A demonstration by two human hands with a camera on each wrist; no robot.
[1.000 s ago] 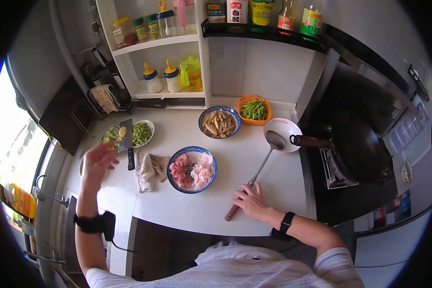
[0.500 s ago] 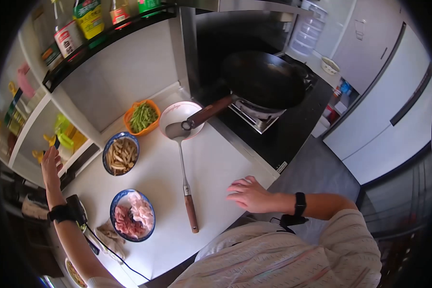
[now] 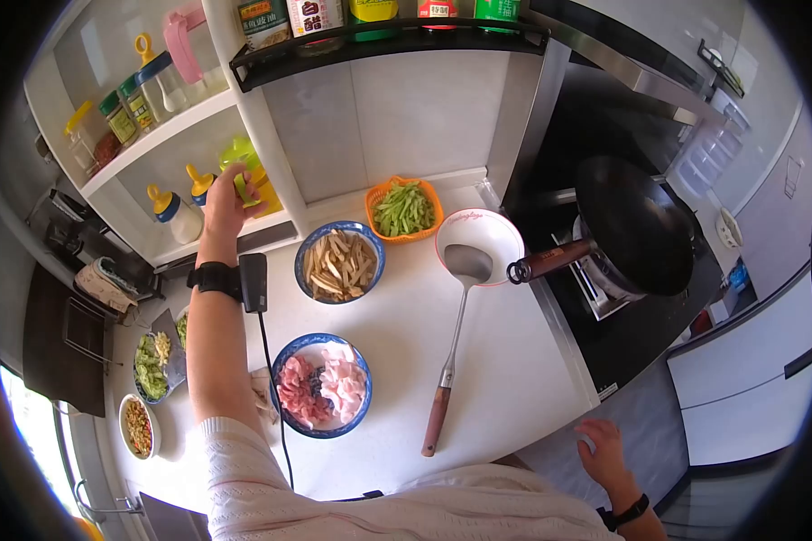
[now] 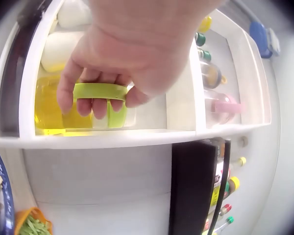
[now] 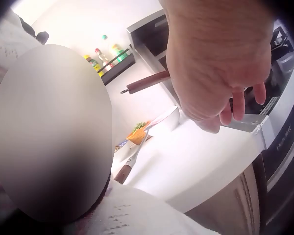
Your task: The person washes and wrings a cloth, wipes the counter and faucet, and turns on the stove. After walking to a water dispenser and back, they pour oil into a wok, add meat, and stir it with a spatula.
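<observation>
My left hand (image 3: 228, 206) reaches into the lower shelf and grips the green handle (image 4: 100, 91) of an oil jug. Its fingers curl behind the handle in the left wrist view. Yellow oil fills the clear body of the oil jug (image 4: 47, 105), which stands on the shelf board. My right hand (image 3: 602, 453) hangs past the counter's front edge with loosely bent fingers, holding nothing. On the counter, a wok spatula (image 3: 446, 379) with a wooden handle rests its head in a white bowl (image 3: 496, 230).
Two seasoning jars (image 3: 179, 216) stand left of the jug. Bowls of raw meat (image 3: 345, 383) and sliced mushrooms (image 3: 338, 266) sit below the shelf, near an orange basket of green vegetables (image 3: 404, 209). A black wok (image 3: 636, 225) sits on the stove, its handle toward the counter.
My left hand has moved from over the cut vegetables to the shelf and taken hold of the jug's handle. My right hand has left the spatula handle and moved right, off the counter.
</observation>
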